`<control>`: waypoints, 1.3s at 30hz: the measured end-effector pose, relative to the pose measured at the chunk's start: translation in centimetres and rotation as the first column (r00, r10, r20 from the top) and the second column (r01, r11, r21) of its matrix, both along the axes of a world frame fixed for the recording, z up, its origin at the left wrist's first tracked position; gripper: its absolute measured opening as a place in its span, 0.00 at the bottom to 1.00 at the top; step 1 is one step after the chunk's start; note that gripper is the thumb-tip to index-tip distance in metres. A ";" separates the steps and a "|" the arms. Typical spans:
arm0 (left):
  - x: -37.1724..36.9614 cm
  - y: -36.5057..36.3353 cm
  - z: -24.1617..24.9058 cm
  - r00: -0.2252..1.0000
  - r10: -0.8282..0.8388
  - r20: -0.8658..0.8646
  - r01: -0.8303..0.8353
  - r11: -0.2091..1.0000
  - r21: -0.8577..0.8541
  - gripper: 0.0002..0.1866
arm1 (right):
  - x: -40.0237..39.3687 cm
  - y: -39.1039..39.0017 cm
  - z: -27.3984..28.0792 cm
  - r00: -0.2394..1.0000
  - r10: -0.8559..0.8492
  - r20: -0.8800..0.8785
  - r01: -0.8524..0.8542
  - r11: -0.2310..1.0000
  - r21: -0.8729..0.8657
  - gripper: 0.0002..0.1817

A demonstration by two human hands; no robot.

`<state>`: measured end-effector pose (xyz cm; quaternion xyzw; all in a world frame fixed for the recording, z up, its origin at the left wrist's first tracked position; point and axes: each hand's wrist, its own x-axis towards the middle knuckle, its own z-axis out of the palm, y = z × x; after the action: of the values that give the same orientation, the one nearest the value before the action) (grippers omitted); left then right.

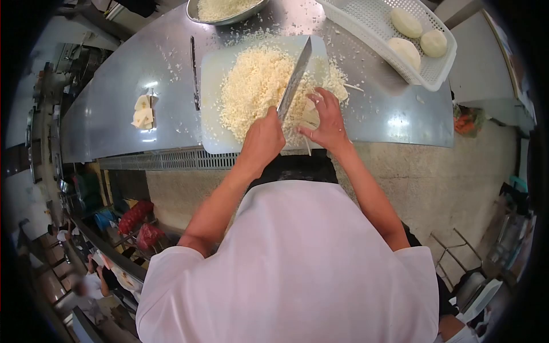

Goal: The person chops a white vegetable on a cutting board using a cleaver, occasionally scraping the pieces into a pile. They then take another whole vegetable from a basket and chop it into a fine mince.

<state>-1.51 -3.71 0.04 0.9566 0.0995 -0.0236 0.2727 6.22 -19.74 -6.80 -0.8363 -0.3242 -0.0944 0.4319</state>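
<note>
My left hand [264, 139] is closed around the handle of a broad kitchen knife [296, 77]. Its blade points away from me, over a heap of finely diced pale vegetable [254, 86]. The heap covers much of a white cutting board [213, 123]. To the right of the blade, my right hand [330, 123] is curved, thumb and fingers around a pale vegetable piece [310, 117] on the board. Part of that piece is hidden by the fingers and the diced bits.
A metal bowl [226, 16] of diced vegetable stands at the back. A white perforated basket [372, 28] at back right holds peeled round vegetables [406, 23]. On the steel table [163, 63], a dark thin bar [195, 74] and pale slices [143, 114] lie left of the board.
</note>
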 end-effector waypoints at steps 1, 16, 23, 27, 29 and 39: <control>-0.5 0.0 -0.4 0.998 0.036 -0.043 -0.035 0.999 0.008 0.06 | 0.0 0.0 -0.3 1.000 -0.008 -0.001 0.008 1.000 0.002 0.32; 0.2 -0.3 1.3 0.998 -0.070 -0.011 0.069 0.997 -0.038 0.05 | 0.0 0.8 -3.2 0.993 -0.112 -0.031 0.113 0.993 0.034 0.12; 1.5 -0.5 -2.6 0.989 -0.146 -0.028 0.145 0.989 -0.038 0.07 | 0.0 1.5 -3.4 0.990 -0.137 0.040 0.141 0.986 -0.090 0.12; 0.8 -0.8 2.2 0.985 -0.119 -0.125 0.114 0.992 -0.047 0.07 | 0.3 1.5 -4.1 0.988 -0.140 0.061 0.145 0.985 -0.097 0.12; 0.2 -1.4 -0.2 0.988 -0.110 -0.112 0.104 0.993 -0.057 0.07 | 0.2 1.5 -3.6 0.987 -0.157 0.044 0.161 0.982 -0.096 0.12; 1.1 -1.7 -2.9 0.989 -0.141 -0.049 0.137 0.988 -0.071 0.06 | 0.1 1.4 -3.7 0.986 -0.161 0.042 0.164 0.985 -0.061 0.12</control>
<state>-0.39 -5.42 -2.82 0.9505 0.0391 -0.0714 0.2999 6.29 -18.30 -10.49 -0.8715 -0.2657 -0.1345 0.3896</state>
